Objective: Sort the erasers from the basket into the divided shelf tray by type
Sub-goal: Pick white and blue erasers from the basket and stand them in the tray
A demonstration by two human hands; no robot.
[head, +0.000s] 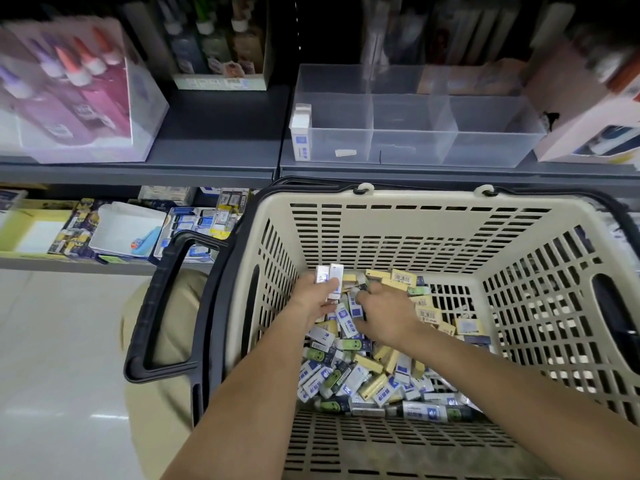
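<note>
Barely begun, the sorting is looking: a person is leaning over a beige basket (415,237) parked against the front edge of a grey shelf (214,147), with both bare hands down inside it. The left hand (313,299) is gripping a few white-and-blue erasers (332,277), fingers and thumb curled round them, and is holding them upright just above the heap near the basket's far left corner. The right hand (388,317) is lying palm down on the heap just beside it, fingers bending toward another white-and-blue piece (whether they are pinching it or only touching it, I cannot tell).

Up on the shelf, a clear divided tray (485,147) is waiting. Only its front left compartment is showing any erasers: a short stack (300,133) of the white-and-blue kind is standing against the left wall.

Nearly everything is remaining to be done, by my judgement. A pile of erasers (363,372) is covering much of the basket's floor, mixing white-and-blue, yellow and green-printed kinds, and neither the yellow nor the green kind is appearing in the tray yet.
</note>
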